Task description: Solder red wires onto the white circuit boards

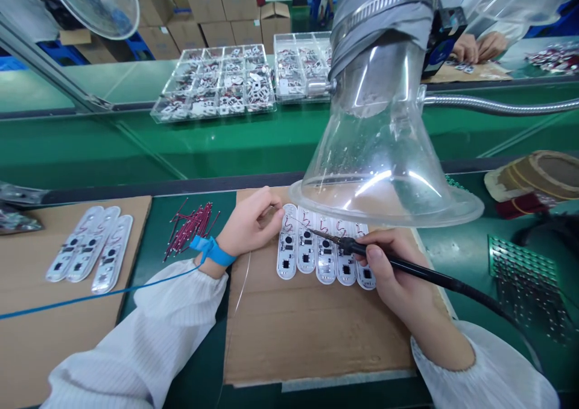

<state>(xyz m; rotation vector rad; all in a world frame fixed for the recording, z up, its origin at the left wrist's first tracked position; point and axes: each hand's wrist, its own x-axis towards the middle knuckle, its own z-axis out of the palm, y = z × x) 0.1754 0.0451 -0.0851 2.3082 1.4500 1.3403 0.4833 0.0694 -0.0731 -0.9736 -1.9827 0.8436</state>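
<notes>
My right hand point(393, 276) is closed around a black soldering iron point(362, 251), whose tip rests on a row of several white oblong circuit boards point(316, 253) lying side by side on a brown cardboard sheet point(312, 330). My left hand point(248, 222) pinches a thin solder wire point(244, 282) and holds its end over the leftmost boards, close to the iron's tip. A blue antistatic strap point(211, 251) circles my left wrist. Both arms wear white sleeves.
A clear fume-extraction funnel point(384, 149) hangs right above the boards. A pile of dark red wire pieces point(190, 225) lies left of my hand. Three finished boards point(90, 249) rest on another cardboard. Clear compartment trays point(217, 83) sit on the green conveyor. Another person's hands point(479, 47) work far right.
</notes>
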